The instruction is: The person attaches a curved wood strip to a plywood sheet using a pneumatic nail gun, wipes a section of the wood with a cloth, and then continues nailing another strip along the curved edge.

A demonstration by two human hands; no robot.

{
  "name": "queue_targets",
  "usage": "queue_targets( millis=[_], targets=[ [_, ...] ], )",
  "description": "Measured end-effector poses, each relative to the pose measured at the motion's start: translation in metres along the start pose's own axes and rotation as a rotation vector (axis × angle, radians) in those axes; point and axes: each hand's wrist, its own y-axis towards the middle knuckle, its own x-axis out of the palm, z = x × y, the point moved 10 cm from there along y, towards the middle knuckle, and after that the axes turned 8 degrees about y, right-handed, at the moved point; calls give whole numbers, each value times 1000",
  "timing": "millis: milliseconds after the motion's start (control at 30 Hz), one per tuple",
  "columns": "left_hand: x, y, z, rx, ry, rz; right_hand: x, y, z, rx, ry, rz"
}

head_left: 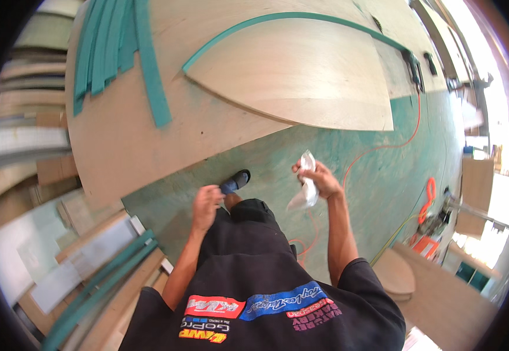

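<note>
My right hand (324, 181) is closed round a crumpled white piece (307, 196) that looks like thin plastic or cloth; part of it sticks up above my fingers and the rest hangs below. My left hand (206, 206) is held in front of my left thigh with its fingers curled in; whether anything small is in them cannot be made out. Both hands are above the floor, short of the wooden table (114, 152). A pointed, curved plywood panel (301, 76) lies on that table, with a teal strip (278, 17) along its far curved edge.
Several teal strips (105, 47) lie at the table's left. A black power tool (412, 67) rests at the panel's right end, its orange cord (386, 145) trailing over the green floor (377, 193). Stacked boards (32, 134) line the left side. An orange coil (428, 199) is at right.
</note>
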Motion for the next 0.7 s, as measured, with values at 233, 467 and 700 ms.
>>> queue_targets(
  millis=[233, 467, 700],
  targets=[
    [210, -71, 22, -72, -297, -341, 49, -5, 27, 29, -181, 113],
    [235, -89, 42, 167, -177, 380, 94, -52, -29, -303, -1179, 140],
    [248, -45, 69, 264, -515, 534, 128, -39, -50, -578, -1610, -17]
  ],
)
